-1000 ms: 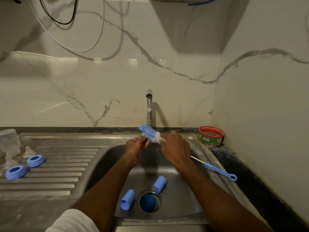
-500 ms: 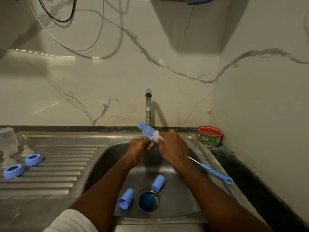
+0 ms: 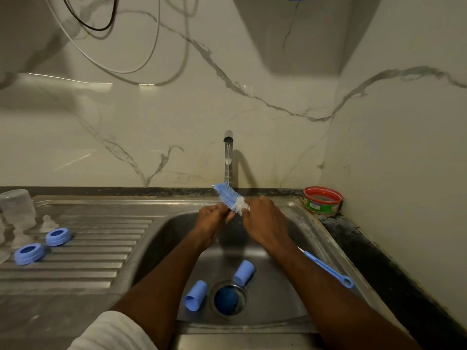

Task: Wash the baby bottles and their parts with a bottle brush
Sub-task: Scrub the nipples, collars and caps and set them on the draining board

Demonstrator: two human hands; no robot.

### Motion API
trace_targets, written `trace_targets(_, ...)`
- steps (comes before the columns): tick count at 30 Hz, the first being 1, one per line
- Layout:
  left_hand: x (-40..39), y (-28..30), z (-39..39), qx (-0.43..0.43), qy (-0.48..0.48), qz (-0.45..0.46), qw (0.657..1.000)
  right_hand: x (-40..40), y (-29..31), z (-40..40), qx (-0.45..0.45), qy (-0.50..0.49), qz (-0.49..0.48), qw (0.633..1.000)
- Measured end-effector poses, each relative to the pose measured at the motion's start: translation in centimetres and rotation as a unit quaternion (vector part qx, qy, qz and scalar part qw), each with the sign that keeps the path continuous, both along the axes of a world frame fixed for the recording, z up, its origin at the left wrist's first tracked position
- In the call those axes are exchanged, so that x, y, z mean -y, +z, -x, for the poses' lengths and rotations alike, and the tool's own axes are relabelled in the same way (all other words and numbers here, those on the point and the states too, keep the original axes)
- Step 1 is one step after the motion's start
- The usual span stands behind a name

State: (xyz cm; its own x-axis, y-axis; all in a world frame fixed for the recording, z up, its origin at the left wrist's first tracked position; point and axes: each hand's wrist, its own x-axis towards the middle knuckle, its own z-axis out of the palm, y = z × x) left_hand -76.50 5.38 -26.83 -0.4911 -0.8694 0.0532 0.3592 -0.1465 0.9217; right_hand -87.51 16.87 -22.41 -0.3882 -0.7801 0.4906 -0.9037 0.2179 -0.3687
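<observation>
The bottle brush (image 3: pixel 230 197) is held over the sink (image 3: pixel 313 238), just in front of the tap (image 3: pixel 228 157). Its blue and white bristle head points up and away from the person. The right hand (image 3: pixel 264 221) is closed around the shaft just below the bristles, and the thin blue handle with a ring end comes out behind the wrist, over the right rim of the sink. The left hand (image 3: pixel 212 219) has curled fingers touching the lower bristles; what it pinches I cannot tell.

In the sink bottom, two light blue caps (image 3: pixel 195 295) of tube shape lie on their sides, one on each side of the round drain (image 3: pixel 228 298). Left of the sink, on the ribbed steel drainboard, two blue screw rings (image 3: pixel 30 252) lie flat, beside clear bottles (image 3: pixel 16 207) and a clear teat (image 3: pixel 46 222). Right of the sink, a round red-rimmed tub (image 3: pixel 322 200) stands in the corner of the dark desk (image 3: pixel 374 251); its green label is too blurred to read.
</observation>
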Motion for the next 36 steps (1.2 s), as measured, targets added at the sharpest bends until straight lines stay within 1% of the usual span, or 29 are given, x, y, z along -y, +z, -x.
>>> trace_targets(2, -0.4, 0.1, 0.0, -0.008, -0.058, -0.003, 0.998, 0.1, 0.3, 0.0, -0.002, -0.022, -0.007, 1.0)
trace_targets(4, -0.7, 0.4, 0.2, -0.008, -0.066, 0.006, 0.998, 0.0, 0.7, 0.3, -0.001, -0.068, -0.011, 0.998)
trace_targets(6, -1.0, 0.9, 0.4, -0.02, -0.048, 0.002, 0.999, -0.3, 1.0, 0.7, -0.009, -0.101, -0.016, 0.995)
trace_targets(7, -1.0, 1.0, 0.4, -0.017, -0.025, 0.012, 0.999, -0.5, 1.1, 0.8, -0.015, -0.105, -0.018, 0.994)
trace_targets(9, -1.0, 0.9, 0.5, 0.02, 0.055, 0.047, 0.997, -0.9, 1.2, 1.0, -0.028, -0.095, -0.008, 0.995)
trace_targets(11, -0.9, 0.5, 0.2, 0.06, 0.137, 0.07, 0.986, -1.1, 1.3, 0.7, -0.04, -0.076, 0.018, 0.996)
trace_targets(13, -0.7, 0.1, -0.2, 0.092, 0.171, 0.104, 0.975, -1.0, 1.2, -0.1, -0.048, -0.061, 0.012, 0.997)
trace_targets(16, -1.0, -0.2, -0.7, 0.14, 0.129, 0.215, 0.958, -0.3, 0.8, -0.7, -0.038, -0.058, -0.03, 0.997)
trace_targets(19, -1.5, -0.1, -0.5, 0.186, 0.08, 0.303, 0.931, -0.2, 0.9, -0.2, -0.029, -0.065, -0.029, 0.997)
trace_targets(20, -1.7, 0.0, -0.4, 0.191, 0.074, 0.312, 0.928, -0.2, 0.9, 0.0, -0.032, -0.067, -0.026, 0.997)
trace_targets(22, -1.9, 0.2, 0.0, 0.184, 0.082, 0.301, 0.932, -0.3, 0.9, 0.1, -0.036, -0.07, -0.03, 0.996)
trace_targets(26, -1.5, 0.2, 0.2, 0.188, 0.155, 0.243, 0.939, -0.7, 0.9, 0.1, -0.041, -0.066, -0.022, 0.997)
trace_targets(29, -0.9, -0.1, -0.4, 0.207, 0.175, 0.231, 0.935, -0.8, 1.0, 0.0, -0.039, -0.058, -0.036, 0.997)
trace_targets(32, -1.1, 0.1, -0.6, 0.239, 0.139, 0.288, 0.917, -0.6, 1.1, -0.4, -0.044, -0.053, -0.05, 0.996)
trace_targets(34, -1.6, 0.1, -0.4, 0.243, 0.095, 0.332, 0.907, -0.4, 1.1, -0.5, -0.046, -0.052, -0.045, 0.997)
trace_targets(36, -1.9, 0.1, -0.1, 0.255, 0.078, 0.36, 0.894, -0.4, 1.1, -0.3, -0.047, -0.053, -0.041, 0.997)
